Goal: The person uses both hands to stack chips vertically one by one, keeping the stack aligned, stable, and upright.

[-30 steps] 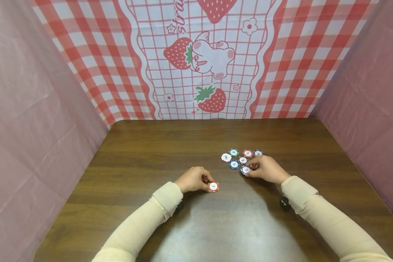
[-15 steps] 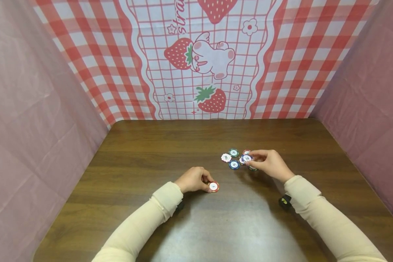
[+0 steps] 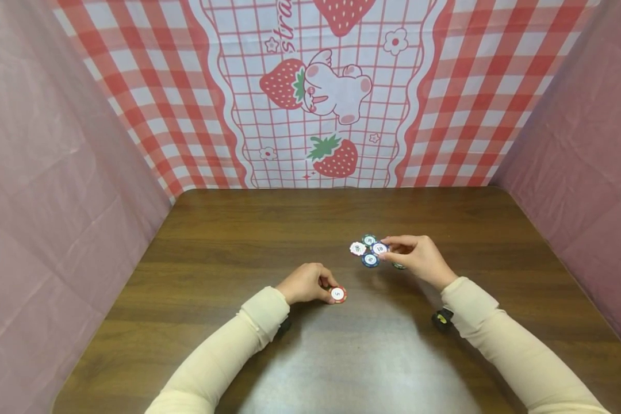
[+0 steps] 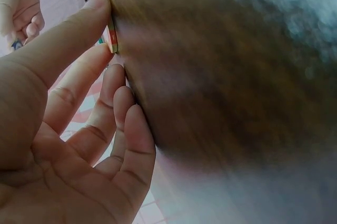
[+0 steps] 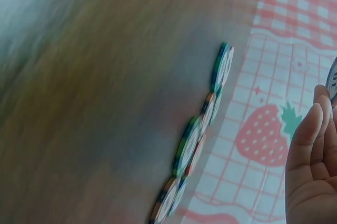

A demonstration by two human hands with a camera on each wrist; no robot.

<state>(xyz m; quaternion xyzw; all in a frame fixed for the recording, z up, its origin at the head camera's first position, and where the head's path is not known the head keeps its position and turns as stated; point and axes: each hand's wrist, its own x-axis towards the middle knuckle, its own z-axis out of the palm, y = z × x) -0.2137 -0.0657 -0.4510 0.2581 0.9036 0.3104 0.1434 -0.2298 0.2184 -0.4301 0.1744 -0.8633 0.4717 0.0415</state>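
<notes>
My left hand point(image 3: 307, 283) pinches a red-rimmed poker chip point(image 3: 337, 294) marked 5 between thumb and fingertips, low at the table. In the left wrist view that chip point(image 4: 112, 37) shows edge-on, the other fingers resting by the tabletop. My right hand point(image 3: 421, 259) pinches a blue-rimmed poker chip point(image 3: 379, 248), raised above the table; only part of this chip point(image 5: 333, 81) enters the right wrist view. Near it lie a white chip point(image 3: 357, 249), a green chip point(image 3: 370, 240) and a blue chip point(image 3: 370, 260). A green-edged chip point(image 3: 399, 266) is partly hidden under the right hand.
The chips lie on a brown wooden table point(image 3: 269, 230); several show edge-on in the right wrist view, including a green-rimmed chip point(image 5: 187, 147). A strawberry-print checked cloth point(image 3: 336, 103) hangs behind. Pink cloth point(image 3: 57, 172) lines both sides.
My right hand has lifted the blue-rimmed chip off the table and carried it up and then left, over the other chips. The left hand with the red-rimmed chip has stayed put.
</notes>
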